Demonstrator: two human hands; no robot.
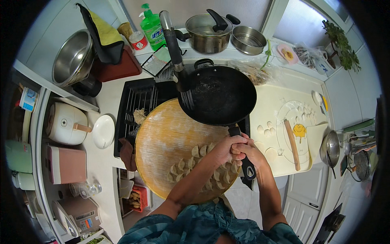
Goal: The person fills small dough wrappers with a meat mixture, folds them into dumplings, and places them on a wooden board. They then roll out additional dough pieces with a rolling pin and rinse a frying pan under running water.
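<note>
Both hands are at the black handle of a black frying pan (224, 91). My left hand (227, 149) is closed at the handle's upper part, near the pan. My right hand (251, 152) overlaps it from the right, fingers interlocked with it; the handle's looped end shows below. The pan is raised over the sink and the back edge of a round woven tray (170, 131). A floury film covers the tray, and several crescent dumplings (191, 163) lie on its front right part, some hidden by my forearms. The faucet (175, 52) reaches down over the pan's left side.
A pale mat at right holds a wooden rolling pin (292, 145), dough pieces (267, 132) and round wrappers (270, 155). Behind stand a lidded pot (208, 38), a steel pan (249, 39) and a green soap bottle (153, 30). At left are a white plate (103, 131) and a rice cooker (65, 123).
</note>
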